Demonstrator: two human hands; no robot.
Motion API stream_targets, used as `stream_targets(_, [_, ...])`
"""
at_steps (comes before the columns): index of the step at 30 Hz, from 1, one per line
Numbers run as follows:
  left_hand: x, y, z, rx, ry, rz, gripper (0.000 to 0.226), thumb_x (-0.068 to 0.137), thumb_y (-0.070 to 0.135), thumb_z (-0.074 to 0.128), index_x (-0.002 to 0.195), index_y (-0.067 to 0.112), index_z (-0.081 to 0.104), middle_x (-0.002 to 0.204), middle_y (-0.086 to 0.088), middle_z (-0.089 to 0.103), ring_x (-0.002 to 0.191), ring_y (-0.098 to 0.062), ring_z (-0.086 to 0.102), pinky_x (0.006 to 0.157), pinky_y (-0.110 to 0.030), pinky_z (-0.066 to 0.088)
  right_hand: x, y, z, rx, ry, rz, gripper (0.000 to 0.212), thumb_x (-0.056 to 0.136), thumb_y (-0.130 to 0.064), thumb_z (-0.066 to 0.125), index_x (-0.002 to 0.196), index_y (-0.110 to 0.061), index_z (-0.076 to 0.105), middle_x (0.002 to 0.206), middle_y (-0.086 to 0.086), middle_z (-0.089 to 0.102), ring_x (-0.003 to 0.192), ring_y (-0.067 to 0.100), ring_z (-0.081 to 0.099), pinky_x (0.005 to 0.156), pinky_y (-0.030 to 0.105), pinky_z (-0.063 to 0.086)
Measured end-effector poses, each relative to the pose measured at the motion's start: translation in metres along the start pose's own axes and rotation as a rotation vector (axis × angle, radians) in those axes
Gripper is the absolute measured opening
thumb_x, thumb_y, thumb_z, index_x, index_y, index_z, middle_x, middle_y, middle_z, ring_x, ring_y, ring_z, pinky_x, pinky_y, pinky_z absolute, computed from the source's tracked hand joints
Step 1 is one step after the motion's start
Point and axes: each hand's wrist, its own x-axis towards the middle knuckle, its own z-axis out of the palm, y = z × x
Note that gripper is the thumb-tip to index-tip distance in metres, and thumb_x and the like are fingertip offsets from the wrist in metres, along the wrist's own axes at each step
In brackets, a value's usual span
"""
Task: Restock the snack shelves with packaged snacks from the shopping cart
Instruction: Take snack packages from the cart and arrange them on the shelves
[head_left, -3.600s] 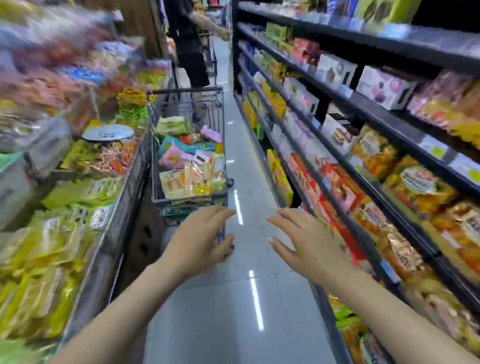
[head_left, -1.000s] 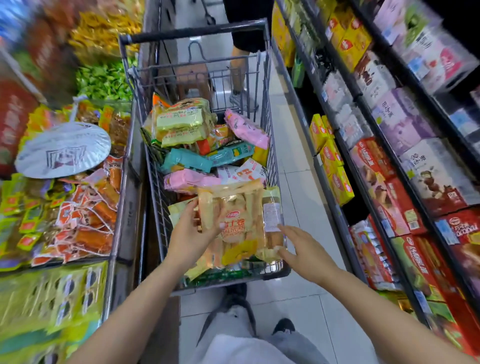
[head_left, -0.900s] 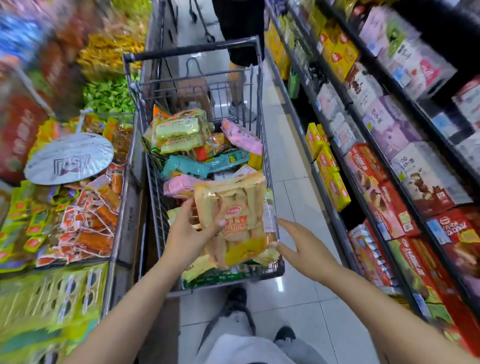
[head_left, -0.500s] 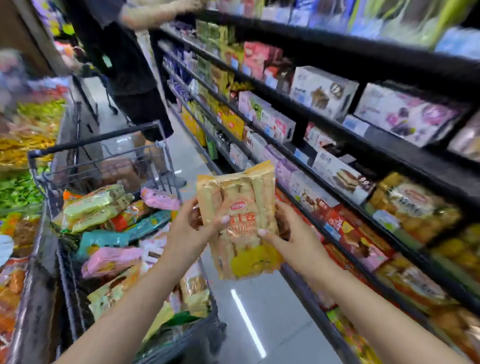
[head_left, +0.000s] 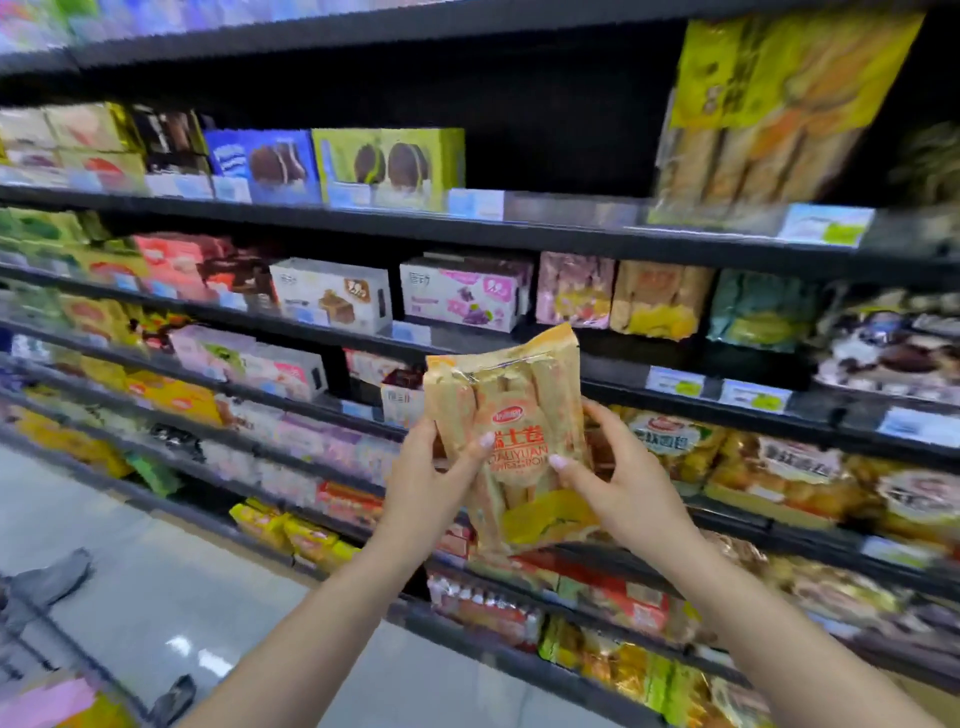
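- Step in hand: carrying 1 snack pack (head_left: 511, 441) to the shelves; left hand (head_left: 431, 480) and right hand (head_left: 621, 480) each grip a side, thumbs across its front.
- Next, likely: lift toward 1 o'clock, beside the matching packs (head_left: 655, 304).

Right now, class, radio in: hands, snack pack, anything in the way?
Left hand and right hand both gripping the yellow snack pack. Pack upright, facing the shelves. Nothing in the way.

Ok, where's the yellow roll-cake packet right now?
In the head view the roll-cake packet is centre frame, held upright between the left hand and right hand, in front of the snack shelves, below the matching yellow packets.
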Motion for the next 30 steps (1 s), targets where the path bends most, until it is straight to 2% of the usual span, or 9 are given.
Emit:
stream_targets(2, [0.005,0.005,0.015,-0.016,-0.073,0.027,0.042,0.074,0.064,0.060,0.111,0.048,0.053,0.113,0.016,0.062,0.107,-0.001,0.058,0.086,-0.022,0.049,-0.009,0.004,-0.012,-0.014,0.069,0.045,0.067,0.087,-0.043,0.064,0.144,-0.038,0.029,0.128,-0.025,0.045,0.116,-0.002,0.044,0.096,0.025,0.045])
stream_targets(5, [0.008,0.012,0.034,-0.025,-0.185,0.052,0.052,0.078,0.058,0.062,0.126,0.040,0.050,0.117,0.027,0.059,0.108,0.010,0.053,0.087,-0.019,0.047,-0.025,0.012,-0.025,-0.013,0.143,0.107,0.066,0.089,-0.042,0.062,0.143,-0.043,0.025,0.120,-0.039,0.036,0.114,-0.009,0.038,0.087,0.011,0.040])
stream_targets(9, [0.010,0.017,0.058,-0.027,-0.304,0.073,0.061,0.077,0.058,0.066,0.132,0.045,0.043,0.110,0.043,0.054,0.105,0.022,0.047,0.084,-0.014,0.045,-0.042,0.023,-0.041,-0.021,0.255,0.162,0.061,0.089,-0.040,0.062,0.136,-0.050,0.025,0.128,-0.028,0.045,0.117,-0.005,0.046,0.096,0.025,0.047])
stream_targets(13, [0.015,0.027,0.081,-0.018,-0.359,0.133,0.064,0.080,0.040,0.076,0.134,0.042,0.040,0.117,0.037,0.053,0.108,0.021,0.047,0.080,-0.004,0.042,-0.047,0.034,-0.057,-0.007,0.356,0.202,0.059,0.089,-0.034,0.065,0.135,-0.045,0.029,0.112,-0.037,0.047,0.099,-0.023,0.047,0.074,0.003,0.045])
stream_targets(16, [0.024,0.033,0.099,-0.018,-0.356,0.134,0.063,0.079,0.029,0.079,0.131,0.036,0.046,0.111,0.030,0.059,0.103,0.017,0.053,0.083,-0.008,0.046,-0.041,0.044,-0.072,-0.010,0.399,0.196,0.067,0.086,-0.036,0.068,0.142,-0.037,0.032,0.114,-0.031,0.053,0.099,-0.017,0.051,0.071,0.005,0.044])
stream_targets(18, [0.030,0.040,0.110,-0.044,-0.349,0.133,0.057,0.080,0.022,0.078,0.128,0.032,0.048,0.108,0.027,0.060,0.098,0.020,0.053,0.076,-0.003,0.045,-0.032,0.048,-0.082,-0.004,0.403,0.195,0.071,0.085,-0.036,0.069,0.143,-0.038,0.028,0.112,-0.028,0.052,0.090,-0.018,0.050,0.066,0.006,0.042])
stream_targets(20, [0.038,0.046,0.119,-0.037,-0.321,0.162,0.051,0.082,0.025,0.076,0.126,0.032,0.051,0.110,0.025,0.062,0.103,0.015,0.055,0.079,-0.008,0.047,-0.020,0.054,-0.093,0.003,0.415,0.183,0.073,0.084,-0.037,0.070,0.144,-0.039,0.026,0.109,-0.028,0.052,0.083,-0.018,0.050,0.065,0.007,0.041])
stream_targets(27, [0.061,0.066,0.144,0.068,-0.131,0.263,0.036,0.086,0.030,0.072,0.105,0.054,0.052,0.106,0.026,0.064,0.104,0.007,0.057,0.081,-0.017,0.047,0.025,0.077,-0.122,0.105,0.357,0.029,0.045,0.087,-0.032,0.068,0.122,-0.044,0.043,0.109,-0.028,0.061,0.108,-0.009,0.053,0.081,0.017,0.045])
stream_targets(30, [0.073,0.066,0.154,0.053,-0.096,0.217,0.039,0.087,0.032,0.070,0.113,0.053,0.050,0.098,0.033,0.064,0.098,0.013,0.057,0.077,-0.018,0.048,0.048,0.081,-0.127,0.080,0.365,-0.017,0.041,0.087,-0.024,0.069,0.114,-0.036,0.041,0.103,-0.027,0.059,0.101,-0.018,0.051,0.075,0.007,0.043])
